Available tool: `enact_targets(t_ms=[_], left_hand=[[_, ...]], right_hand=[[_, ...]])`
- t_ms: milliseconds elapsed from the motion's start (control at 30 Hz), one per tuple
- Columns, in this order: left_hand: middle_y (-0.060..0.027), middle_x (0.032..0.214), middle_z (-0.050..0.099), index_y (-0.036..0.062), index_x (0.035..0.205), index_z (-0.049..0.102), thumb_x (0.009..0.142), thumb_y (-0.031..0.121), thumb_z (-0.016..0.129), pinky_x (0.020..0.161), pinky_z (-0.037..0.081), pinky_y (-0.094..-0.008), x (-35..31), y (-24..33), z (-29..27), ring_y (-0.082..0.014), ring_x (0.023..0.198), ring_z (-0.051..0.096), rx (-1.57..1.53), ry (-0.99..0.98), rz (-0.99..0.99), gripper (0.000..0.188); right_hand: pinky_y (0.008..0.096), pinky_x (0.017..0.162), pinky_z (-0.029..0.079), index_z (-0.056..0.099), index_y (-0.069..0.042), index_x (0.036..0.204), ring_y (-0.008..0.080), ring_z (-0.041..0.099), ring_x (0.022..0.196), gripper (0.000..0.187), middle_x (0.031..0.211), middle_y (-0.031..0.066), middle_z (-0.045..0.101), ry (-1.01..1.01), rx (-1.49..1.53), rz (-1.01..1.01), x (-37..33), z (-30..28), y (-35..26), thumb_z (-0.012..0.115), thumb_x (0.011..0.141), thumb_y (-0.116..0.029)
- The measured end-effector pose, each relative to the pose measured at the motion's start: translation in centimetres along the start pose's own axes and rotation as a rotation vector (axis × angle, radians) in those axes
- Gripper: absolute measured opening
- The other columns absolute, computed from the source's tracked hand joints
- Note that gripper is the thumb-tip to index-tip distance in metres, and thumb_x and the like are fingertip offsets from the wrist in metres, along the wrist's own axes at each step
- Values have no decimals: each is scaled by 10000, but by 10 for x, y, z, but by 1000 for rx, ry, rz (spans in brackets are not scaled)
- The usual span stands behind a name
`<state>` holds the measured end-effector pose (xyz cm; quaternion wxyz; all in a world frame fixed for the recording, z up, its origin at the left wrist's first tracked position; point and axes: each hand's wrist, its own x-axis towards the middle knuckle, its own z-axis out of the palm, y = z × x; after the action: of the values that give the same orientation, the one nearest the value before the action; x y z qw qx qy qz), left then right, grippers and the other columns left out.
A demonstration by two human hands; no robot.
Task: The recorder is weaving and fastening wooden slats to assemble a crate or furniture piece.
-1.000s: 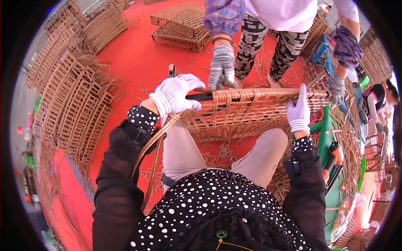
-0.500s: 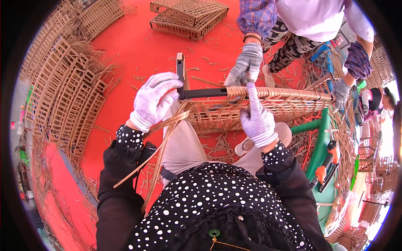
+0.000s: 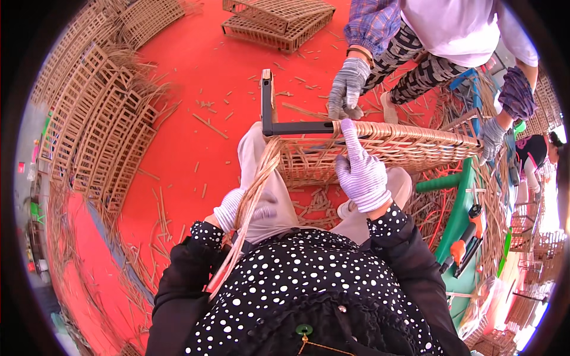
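A woven rattan basket [image 3: 338, 157] with a dark metal frame [image 3: 300, 128] stands across my knees. Part of its top rim is wrapped in strips; the left end and corner post are bare. My right hand [image 3: 365, 178], in a pale striped glove, grips the rim, index finger stretched up over the wrapping's end and thumb apart. From the left corner a bundle of loose rattan strips [image 3: 255, 184] hangs toward my lap. My gloved left hand [image 3: 246, 207] is low beside this bundle, partly behind it, fingers blurred.
A co-worker's gloved hand [image 3: 346, 89] is just beyond the rim; their other hand [image 3: 492, 139] is at the basket's far right end. Stacked lattice panels [image 3: 98, 124] stand at left, more panels [image 3: 279, 29] at the back. An orange-and-black tool [image 3: 463, 243] lies at right on a green support [image 3: 454, 207].
My left hand has dropped from the frame's corner toward my lap, beside the strips, which now hang more gathered. My right hand stays on the rim. The whole view has shifted slightly.
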<state>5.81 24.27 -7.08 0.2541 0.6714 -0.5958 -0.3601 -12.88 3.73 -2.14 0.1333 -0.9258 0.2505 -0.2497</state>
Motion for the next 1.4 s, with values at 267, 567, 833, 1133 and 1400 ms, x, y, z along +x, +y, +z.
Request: enact_targets(t_ms=[267, 567, 833, 1133, 1400], left_hand=[[-107, 1030, 606, -34, 1123, 543, 821, 259, 614, 867, 427, -291, -5, 34, -52, -171, 947, 564, -622, 351, 296, 427], [-191, 977, 579, -63, 1237, 396, 883, 272, 490, 757, 459, -365, 6, 58, -94, -258, 834, 584, -856, 461, 479, 496], [-128, 941, 574, -61, 1209, 435, 902, 253, 467, 685, 460, -317, -29, 39, -113, -191, 745, 558, -547, 763, 409, 440], [-138, 841, 614, 0, 929, 609, 766, 104, 585, 668, 483, -311, -65, 20, -85, -260, 717, 611, 7, 277, -166, 194], [-123, 1029, 613, 9, 1092, 585, 841, 248, 592, 844, 455, -334, -61, 37, -38, -215, 973, 576, -300, -373, -413, 347]], right_hand=[[342, 438, 419, 289, -102, 1363, 231, 514, 415, 672, 500, 54, 502, 45, 77, -34, 2, 1, -2, 560, 750, -65], [373, 530, 476, 482, -126, 1208, 281, 587, 587, 437, 727, 100, 595, -1, 294, -201, 29, 12, -44, 570, 780, -121], [380, 504, 464, 503, -88, 1141, 285, 590, 553, 376, 649, 102, 592, 85, 323, -101, 22, 5, -37, 593, 784, -162], [305, 432, 399, 473, -44, 1195, 187, 478, 411, 455, 491, 38, 444, 244, 342, 180, -27, -17, 31, 622, 766, -61], [283, 446, 390, 516, -50, 1147, 154, 454, 419, 377, 502, 40, 455, 265, 346, 225, -21, -31, 50, 603, 780, -39]])
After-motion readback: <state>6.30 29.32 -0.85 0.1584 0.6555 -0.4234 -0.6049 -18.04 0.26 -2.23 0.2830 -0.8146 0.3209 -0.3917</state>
